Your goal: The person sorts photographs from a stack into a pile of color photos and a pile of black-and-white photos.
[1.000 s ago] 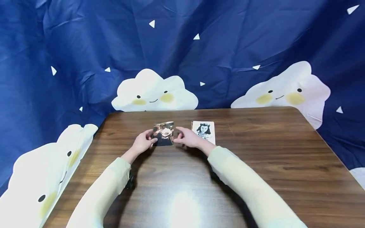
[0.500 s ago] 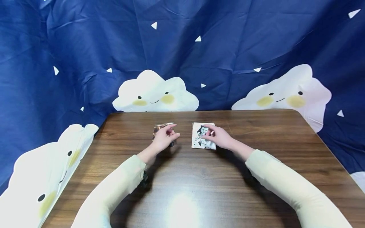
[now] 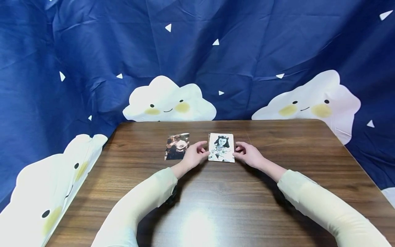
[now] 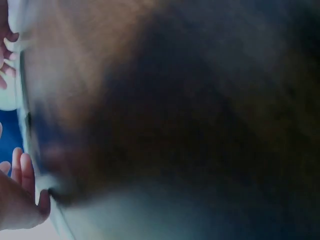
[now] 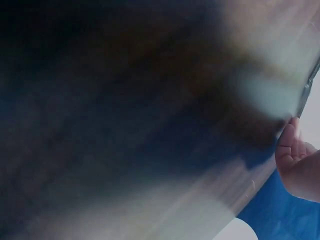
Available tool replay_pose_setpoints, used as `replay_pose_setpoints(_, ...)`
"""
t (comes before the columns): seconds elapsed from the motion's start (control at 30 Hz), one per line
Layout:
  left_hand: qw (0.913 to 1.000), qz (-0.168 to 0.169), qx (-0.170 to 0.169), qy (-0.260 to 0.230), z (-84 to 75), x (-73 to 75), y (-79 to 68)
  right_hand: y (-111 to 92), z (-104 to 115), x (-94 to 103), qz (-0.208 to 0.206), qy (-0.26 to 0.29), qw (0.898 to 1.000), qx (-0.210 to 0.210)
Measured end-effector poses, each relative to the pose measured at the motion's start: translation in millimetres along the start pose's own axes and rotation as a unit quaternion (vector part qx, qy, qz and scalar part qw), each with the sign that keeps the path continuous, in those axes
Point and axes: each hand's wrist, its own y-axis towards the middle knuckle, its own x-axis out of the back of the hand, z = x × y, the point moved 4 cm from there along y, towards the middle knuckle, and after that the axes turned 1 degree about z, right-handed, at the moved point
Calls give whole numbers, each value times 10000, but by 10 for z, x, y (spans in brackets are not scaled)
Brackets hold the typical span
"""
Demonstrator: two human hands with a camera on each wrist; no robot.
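A black-and-white portrait photo (image 3: 221,147) lies flat on the wooden table between both hands. My left hand (image 3: 193,156) is at its left edge, fingers loosely bent, thumb tip by the border. On the other side, my right hand (image 3: 250,155) has its thumb touching or nearly touching the right edge. To the left lies a dark colour photo (image 3: 176,146) of people, its lower right corner close to my left hand. The left wrist view catches my left hand (image 4: 22,195) low at its left side; the right wrist view has my right hand (image 5: 299,160) at its right side.
The brown wooden table (image 3: 197,192) reflects a bright light near its front. Behind it hangs a blue curtain (image 3: 197,51) with white clouds and triangles. A thin transparent sheet or edge seems to show right of the portrait photo, too faint to tell.
My left hand has left the colour photo and moved right to the portrait's left edge. My right hand has moved right, from beside the colour photo, across the portrait, to its right edge.
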Motion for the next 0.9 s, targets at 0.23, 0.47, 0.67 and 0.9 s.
replay_pose_setpoints(0.23,9967,21,67,814,-30,-117,-21,-19,-111,-73,-135,-48,9996,245)
replay_pose_setpoints(0.47,9927,-18,105,1205,-26,-174,0,-12,-17,-82,51,-374,9992,-97)
replay_pose_setpoints(0.67,9904,-52,76,1377,-10,-189,8,10,37,-119,120,-672,9973,-253)
replay_pose_setpoints(0.9,9897,-64,148,1425,-39,-197,-8,40,3,-176,113,-613,9978,-240)
